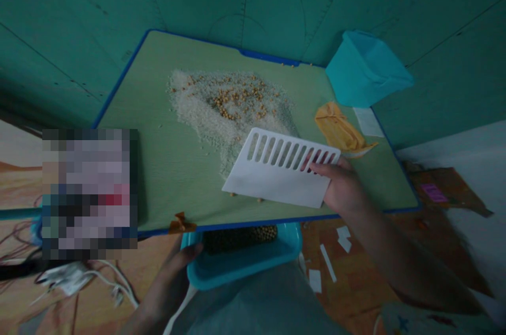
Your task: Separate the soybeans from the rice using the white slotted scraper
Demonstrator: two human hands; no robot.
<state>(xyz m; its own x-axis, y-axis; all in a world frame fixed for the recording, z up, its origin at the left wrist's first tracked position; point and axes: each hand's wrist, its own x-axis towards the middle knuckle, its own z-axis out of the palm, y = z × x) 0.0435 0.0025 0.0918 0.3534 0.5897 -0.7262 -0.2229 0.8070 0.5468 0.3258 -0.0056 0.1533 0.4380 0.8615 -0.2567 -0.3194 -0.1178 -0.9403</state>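
Note:
My right hand grips the right end of a white slotted plastic scraper, its thumb over the slots. The scraper's long edge rests at or just above the table near the front, with a couple of round tan beans beside it. Behind it spreads a heap of pale, rice-like grains with more tan beans scattered on top. Below the table's front edge, my left hand is closed on the left end of a blue plastic tray. Inside the tray lie dark small grains and tan beans.
The blue-edged green table stands against a green wall. A turquoise bin and a crumpled yellow packet are at its right. A pixelated patch covers the left corner. Cables and paper scraps lie on the floor.

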